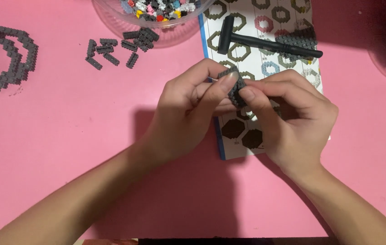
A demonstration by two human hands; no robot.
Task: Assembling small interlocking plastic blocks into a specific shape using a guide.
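Here, at the far left, grey brick rings (3, 58) lie stacked on the pink tabletop (66, 136), with loose dark grey bricks (120, 47) right of them, near a clear bowl of mixed coloured bricks (154, 13). Your left hand (188, 113) pinches a small dark grey brick assembly (234, 87) between thumb and forefinger; your right hand (292, 118) grips the same piece from the other side, above the printed instruction sheet (265, 68). A black hammer-shaped tool (261, 43) rests farther on that sheet.
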